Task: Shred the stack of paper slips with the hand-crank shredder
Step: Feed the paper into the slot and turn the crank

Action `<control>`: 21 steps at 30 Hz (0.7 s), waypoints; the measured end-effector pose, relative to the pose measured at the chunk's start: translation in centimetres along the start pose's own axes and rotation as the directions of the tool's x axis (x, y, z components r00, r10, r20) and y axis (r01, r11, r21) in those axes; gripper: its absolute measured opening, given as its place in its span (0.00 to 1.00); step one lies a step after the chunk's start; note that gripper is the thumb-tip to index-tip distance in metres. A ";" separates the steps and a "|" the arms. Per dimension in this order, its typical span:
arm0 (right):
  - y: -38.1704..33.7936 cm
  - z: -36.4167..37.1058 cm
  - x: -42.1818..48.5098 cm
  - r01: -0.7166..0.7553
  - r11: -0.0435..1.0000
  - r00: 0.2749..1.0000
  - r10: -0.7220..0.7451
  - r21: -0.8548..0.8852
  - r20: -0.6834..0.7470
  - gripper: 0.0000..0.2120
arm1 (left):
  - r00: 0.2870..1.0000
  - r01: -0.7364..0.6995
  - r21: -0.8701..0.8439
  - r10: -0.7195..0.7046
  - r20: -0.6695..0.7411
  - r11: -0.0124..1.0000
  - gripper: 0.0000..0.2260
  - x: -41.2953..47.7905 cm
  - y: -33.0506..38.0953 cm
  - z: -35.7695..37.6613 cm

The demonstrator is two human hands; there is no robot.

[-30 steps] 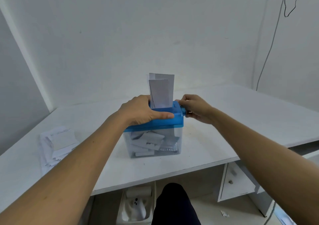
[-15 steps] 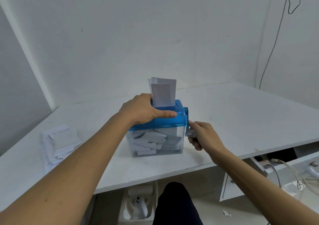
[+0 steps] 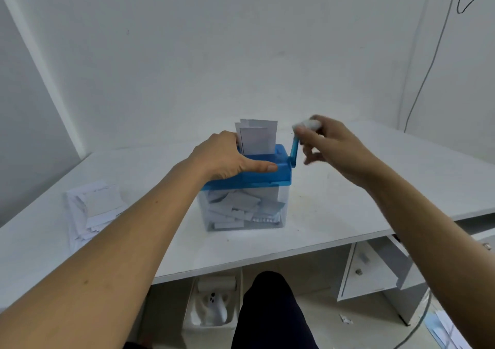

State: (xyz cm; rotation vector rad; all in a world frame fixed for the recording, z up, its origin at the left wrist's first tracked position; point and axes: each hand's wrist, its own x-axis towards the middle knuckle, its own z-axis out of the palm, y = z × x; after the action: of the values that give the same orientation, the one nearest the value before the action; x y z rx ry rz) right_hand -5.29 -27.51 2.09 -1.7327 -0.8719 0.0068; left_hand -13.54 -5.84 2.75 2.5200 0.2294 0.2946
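A hand-crank shredder (image 3: 278, 175) with a blue top and a clear bin full of cut paper stands mid-table. Paper slips (image 3: 261, 138) stick upright out of its slot. My left hand (image 3: 227, 155) grips the blue top from the left, thumb along the front edge. My right hand (image 3: 325, 145) pinches the white knob of the blue crank (image 3: 294, 151), which points up at the shredder's right side. A loose stack of paper slips (image 3: 92, 209) lies on the table to the left.
The white table (image 3: 348, 209) runs into a wall corner behind. Under it stand a white bin (image 3: 211, 311) and a drawer unit (image 3: 369, 271) at right. A cable hangs down the right wall. My dark-trousered knee shows below the table edge.
My right hand has swung the crank from its low position beside the bin up to the top. The slips have sunk a little lower into the slot. My left hand has stayed put.
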 end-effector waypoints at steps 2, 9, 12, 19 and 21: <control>0.9 0.7 2.3 -0.010 0.992 0.995 0.023 0.125 -0.102 0.09 | 1.000 -0.007 -0.005 0.007 -0.004 1.000 0.51 0.0 0.0 0.1; 3.2 2.2 5.1 -0.084 0.967 0.977 0.128 0.241 -0.170 0.07 | 0.999 0.004 0.032 -0.002 -0.042 0.999 0.49 0.1 -0.1 0.2; 4.1 2.7 5.3 -0.172 0.957 0.964 0.211 0.232 -0.160 0.09 | 0.999 -0.002 0.031 0.003 -0.033 1.000 0.52 0.1 -0.1 0.2; 6.4 4.0 4.5 -0.401 0.822 0.886 0.461 0.405 -0.058 0.09 | 0.999 0.003 0.062 0.000 -0.045 0.998 0.43 0.0 -0.1 0.4; 6.2 4.2 3.9 -0.475 0.780 0.849 0.529 0.406 -0.023 0.06 | 0.999 0.010 0.064 -0.007 -0.050 0.998 0.42 -0.1 -0.2 0.4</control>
State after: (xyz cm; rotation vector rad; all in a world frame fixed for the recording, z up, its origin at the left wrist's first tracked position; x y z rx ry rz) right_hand -0.87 -22.41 -3.01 -1.5167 -0.2526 0.3928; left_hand -13.51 -5.93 2.34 2.5768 0.2725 0.3517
